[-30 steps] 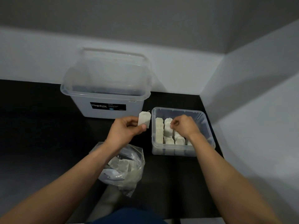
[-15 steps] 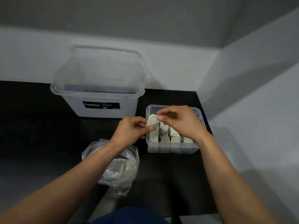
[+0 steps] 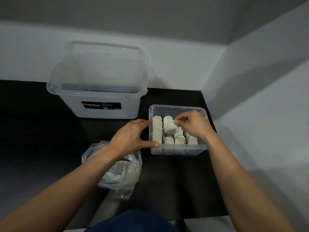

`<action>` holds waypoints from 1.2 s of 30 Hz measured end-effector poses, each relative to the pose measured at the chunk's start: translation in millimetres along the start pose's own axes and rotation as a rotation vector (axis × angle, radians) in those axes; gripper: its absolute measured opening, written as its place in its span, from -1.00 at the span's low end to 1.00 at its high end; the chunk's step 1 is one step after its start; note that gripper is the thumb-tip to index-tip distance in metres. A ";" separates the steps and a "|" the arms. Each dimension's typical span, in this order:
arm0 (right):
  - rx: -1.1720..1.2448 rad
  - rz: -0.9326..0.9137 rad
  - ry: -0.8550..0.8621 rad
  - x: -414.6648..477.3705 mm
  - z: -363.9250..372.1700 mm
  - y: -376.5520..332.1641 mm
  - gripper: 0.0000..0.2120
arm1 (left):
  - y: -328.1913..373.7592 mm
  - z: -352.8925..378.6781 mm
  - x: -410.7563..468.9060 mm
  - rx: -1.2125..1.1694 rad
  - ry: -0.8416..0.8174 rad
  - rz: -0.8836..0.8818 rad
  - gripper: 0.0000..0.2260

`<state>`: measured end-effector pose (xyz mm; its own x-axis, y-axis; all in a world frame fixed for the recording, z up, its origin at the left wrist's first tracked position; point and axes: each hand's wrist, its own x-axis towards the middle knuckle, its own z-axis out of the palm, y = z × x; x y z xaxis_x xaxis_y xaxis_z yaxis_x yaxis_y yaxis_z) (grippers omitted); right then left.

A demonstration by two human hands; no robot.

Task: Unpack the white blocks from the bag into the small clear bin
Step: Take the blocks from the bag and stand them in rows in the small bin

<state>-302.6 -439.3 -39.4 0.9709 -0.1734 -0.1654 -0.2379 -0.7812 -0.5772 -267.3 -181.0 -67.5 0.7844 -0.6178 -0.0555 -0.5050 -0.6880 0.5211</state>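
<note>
White rectangular block (image 3: 169, 127), pinched by the right hand (image 3: 194, 125), hangs centre-right over the small clear plastic bin (image 3: 178, 150); the spread, empty left hand (image 3: 132, 138) touches its left rim.

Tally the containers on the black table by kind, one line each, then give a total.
Large clear Megabox bin: 1
Small clear bin holding white blocks: 1
Clear plastic bag with blocks inside: 1
Total: 3
</note>
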 end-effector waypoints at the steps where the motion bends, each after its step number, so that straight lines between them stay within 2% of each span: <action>1: -0.016 0.019 -0.057 2.6 5.0 2.8 -0.86 | 1.2 -0.9 0.1 0.017 0.002 -0.003 -0.10; 4: -0.092 0.042 -0.086 10.8 18.1 8.5 -0.87 | 6.2 -2.4 0.6 0.051 0.008 -0.010 -0.10; 12: -0.167 0.124 0.018 18.3 22.5 7.2 -0.84 | 6.3 -2.9 -2.4 0.036 0.020 0.006 -0.12; 15: -0.070 0.084 0.115 -3.2 11.3 -1.8 -0.82 | -3.2 -5.6 -12.2 -0.077 0.063 0.015 -0.23; 20: 0.208 0.043 0.270 -60.1 18.3 -40.2 -0.82 | -40.4 -21.6 -47.5 -0.126 0.169 0.018 -0.55; 22: 0.327 -0.002 0.274 -83.6 34.4 -63.9 -0.86 | -59.9 -27.8 -65.5 -0.090 0.170 0.044 -0.63; 25: 0.402 -0.083 0.160 -108.0 71.1 -96.5 -0.88 | -89.9 -27.4 -90.1 0.023 0.087 0.123 -0.71; 28: 0.233 -0.124 -0.028 -111.8 118.0 -114.9 -0.85 | -111.0 -16.9 -105.5 0.109 -0.075 0.193 -0.78; 31: -0.105 -0.036 -0.154 -104.3 160.5 -121.0 -0.80 | -117.2 -8.1 -108.4 0.183 -0.198 0.192 -0.81; 34: -0.386 0.094 -0.182 -100.4 181.0 -123.2 -0.76 | -122.7 -2.7 -104.2 0.244 -0.248 0.144 -0.84; 36: -0.462 0.163 -0.187 -97.6 186.7 -124.1 -0.74 | -126.3 0.6 -101.5 0.219 -0.293 0.114 -0.81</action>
<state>-373.3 -213.5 -100.8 0.8905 -0.2374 -0.3882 -0.3067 -0.9434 -0.1265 -283.4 -31.6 -128.2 0.5984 -0.7560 -0.2652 -0.6730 -0.6539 0.3457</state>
